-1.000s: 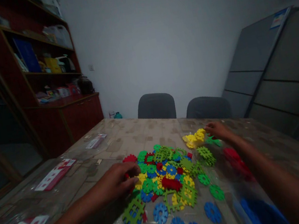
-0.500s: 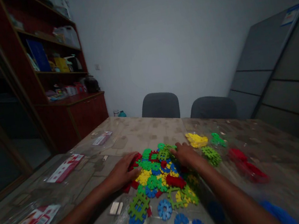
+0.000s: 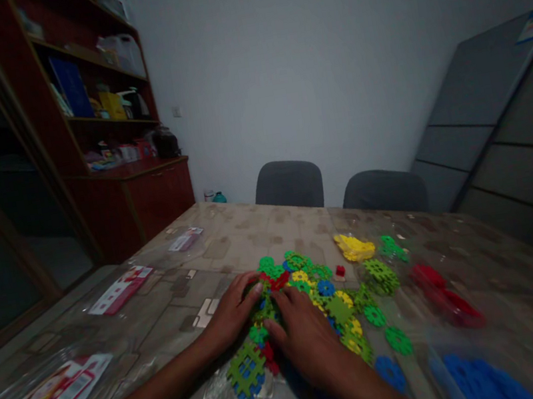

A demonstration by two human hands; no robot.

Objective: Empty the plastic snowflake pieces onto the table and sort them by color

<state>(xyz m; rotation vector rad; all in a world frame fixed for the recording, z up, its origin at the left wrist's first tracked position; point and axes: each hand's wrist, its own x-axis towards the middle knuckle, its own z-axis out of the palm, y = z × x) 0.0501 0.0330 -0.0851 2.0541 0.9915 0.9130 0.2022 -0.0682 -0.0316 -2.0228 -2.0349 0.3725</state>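
A loose pile of plastic interlocking pieces (image 3: 341,310) in green, yellow, blue and red lies on the table in front of me. My left hand (image 3: 233,309) rests at the pile's left edge, fingers and thumb apart, touching red and green pieces. Over the pile's near left part lies my right hand (image 3: 304,336), its thumb spread from the fingers and its fingertips among the pieces. Some pieces are hidden under both hands. A green square lattice piece (image 3: 246,370) lies nearest me, over a blue one.
Clear trays on the right hold yellow pieces (image 3: 355,247), green lattice pieces (image 3: 381,277), red pieces (image 3: 452,301) and blue pieces (image 3: 482,381). Packages with printed cards (image 3: 121,289) lie on the left. Grey chairs (image 3: 289,184) stand beyond the table (image 3: 255,228).
My right hand has moved left and nearer, close to my left hand. The pile is spread further right, with single green pieces by its right side. The view has shifted slightly.
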